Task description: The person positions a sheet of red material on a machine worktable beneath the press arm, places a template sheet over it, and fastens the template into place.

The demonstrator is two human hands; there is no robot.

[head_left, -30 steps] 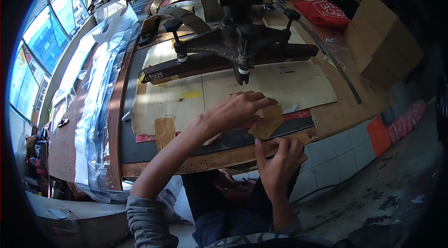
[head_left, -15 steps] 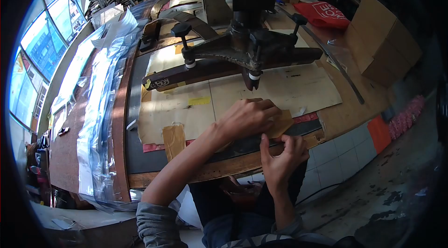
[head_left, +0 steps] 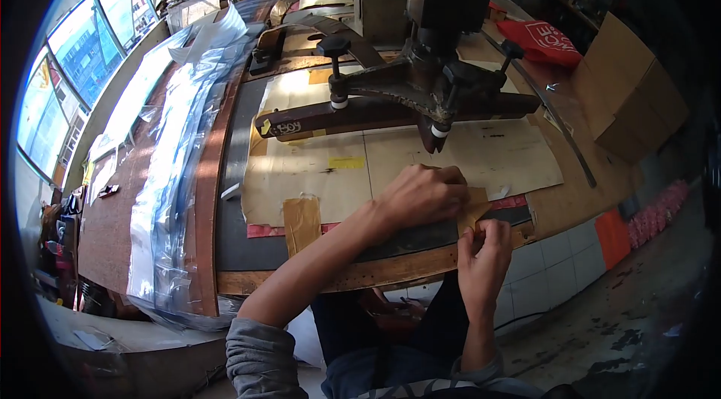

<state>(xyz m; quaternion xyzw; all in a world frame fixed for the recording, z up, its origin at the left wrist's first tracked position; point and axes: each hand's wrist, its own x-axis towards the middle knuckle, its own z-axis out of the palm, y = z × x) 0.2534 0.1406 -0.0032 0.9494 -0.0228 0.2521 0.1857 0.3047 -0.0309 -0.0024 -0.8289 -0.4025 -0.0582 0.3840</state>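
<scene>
A strip of brown tape (head_left: pixel 473 208) lies over the near edge of a pale cream sheet (head_left: pixel 300 183), towards its right. My left hand (head_left: pixel 424 195) rests on the sheet with its fingers curled against the tape's left side; what its fingertips hold is hidden. Just below, my right hand (head_left: pixel 484 252) pinches the tape's lower end between thumb and fingers at the table edge. Another strip of brown tape (head_left: pixel 302 225) crosses the same sheet edge farther left. Red material (head_left: pixel 266 231) peeks out beneath the sheet, above a dark mat (head_left: pixel 244 252).
A dark metal press (head_left: pixel 428 91) with a long bar stands over the sheet. Clear plastic sheeting (head_left: pixel 169 159) covers the left side. At right are a cardboard box (head_left: pixel 631 91), a red bag (head_left: pixel 539 42) and a thin curved strip (head_left: pixel 556 114). A wooden edge (head_left: pixel 353 273) borders the front.
The view has shifted, so the scene sits farther right. My right hand has closed on the tape's lower end, which now reaches down towards the table edge. My left hand stays at the tape.
</scene>
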